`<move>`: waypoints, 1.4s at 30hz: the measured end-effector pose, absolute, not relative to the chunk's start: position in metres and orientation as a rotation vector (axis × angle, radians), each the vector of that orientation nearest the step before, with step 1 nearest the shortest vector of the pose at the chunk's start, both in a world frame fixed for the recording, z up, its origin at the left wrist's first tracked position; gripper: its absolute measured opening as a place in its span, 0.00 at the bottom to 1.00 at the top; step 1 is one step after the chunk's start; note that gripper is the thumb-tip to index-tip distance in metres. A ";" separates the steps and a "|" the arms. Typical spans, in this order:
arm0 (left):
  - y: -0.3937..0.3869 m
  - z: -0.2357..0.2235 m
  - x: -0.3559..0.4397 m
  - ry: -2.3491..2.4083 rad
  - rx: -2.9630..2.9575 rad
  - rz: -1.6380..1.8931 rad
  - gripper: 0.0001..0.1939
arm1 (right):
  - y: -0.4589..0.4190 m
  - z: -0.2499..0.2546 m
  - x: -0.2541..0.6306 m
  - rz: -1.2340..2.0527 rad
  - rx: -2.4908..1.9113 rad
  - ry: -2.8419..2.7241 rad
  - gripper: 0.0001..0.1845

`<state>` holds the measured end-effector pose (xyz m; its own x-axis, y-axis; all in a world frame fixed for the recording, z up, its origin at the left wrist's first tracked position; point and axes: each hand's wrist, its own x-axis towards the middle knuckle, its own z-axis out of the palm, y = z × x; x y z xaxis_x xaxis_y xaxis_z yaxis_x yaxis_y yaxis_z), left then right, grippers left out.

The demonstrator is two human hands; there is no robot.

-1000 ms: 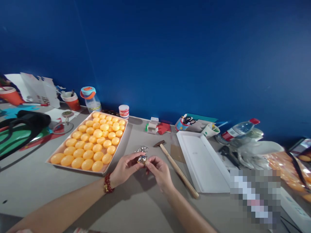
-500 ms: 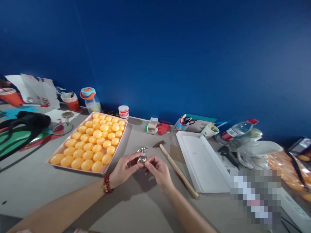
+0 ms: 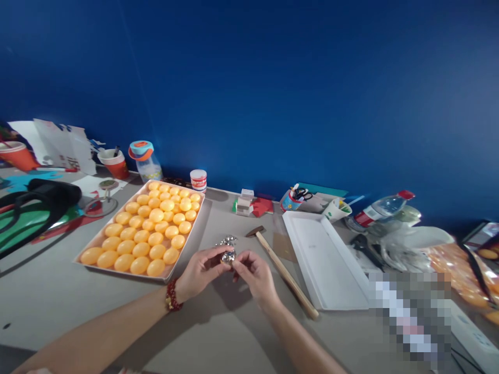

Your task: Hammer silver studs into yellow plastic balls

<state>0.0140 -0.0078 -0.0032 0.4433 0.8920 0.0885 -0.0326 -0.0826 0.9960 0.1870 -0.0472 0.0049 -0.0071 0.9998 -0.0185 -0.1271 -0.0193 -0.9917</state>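
Observation:
Between the fingertips of both hands is a small, shiny silver round piece [image 3: 228, 257], too small to make out exactly. My left hand [image 3: 200, 272], with a red bead bracelet [image 3: 173, 295] at the wrist, pinches it from the left. From the right, the thumb and fingers of my right hand [image 3: 254, 275] close on its edge. More shiny silver pieces [image 3: 230, 239] lie on the table just behind. A hammer [image 3: 286, 272] with a wooden handle rests right of my right hand. Left of my left hand stands a shallow box [image 3: 166, 279] full of orange balls [image 3: 156, 238].
A white tray [image 3: 331, 265] lies beyond the hammer. Along the blue wall stand a small tub [image 3: 198, 180], a pen cup [image 3: 291, 200], a bottle [image 3: 380, 210] and a jug [image 3: 146, 163]. Paper cups [image 3: 115, 163] and a magnifying glass [image 3: 100, 206] are at the left.
The silver piece has turned slightly between my fingertips. Both hands stay in nearly the same place.

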 end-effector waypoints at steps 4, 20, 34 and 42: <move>-0.010 -0.002 0.015 0.792 1.418 0.949 0.20 | -0.048 0.010 0.186 1.264 -1.142 -1.084 0.16; -0.010 -0.004 0.018 0.649 1.235 0.970 0.21 | -0.050 0.005 0.186 1.329 -1.048 -0.983 0.16; -0.012 -0.007 0.021 0.511 1.128 0.958 0.21 | -0.054 0.009 0.188 1.265 -1.047 -1.072 0.15; -0.010 -0.002 0.011 0.605 1.197 0.922 0.15 | -0.058 0.015 0.189 0.717 -1.172 -1.623 0.15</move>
<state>0.0113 -0.0100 -0.0017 0.5150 0.8544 0.0689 -0.2765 0.0895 0.9568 0.1892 -0.0583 0.0153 -0.0633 0.9290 0.3645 0.3556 0.3623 -0.8616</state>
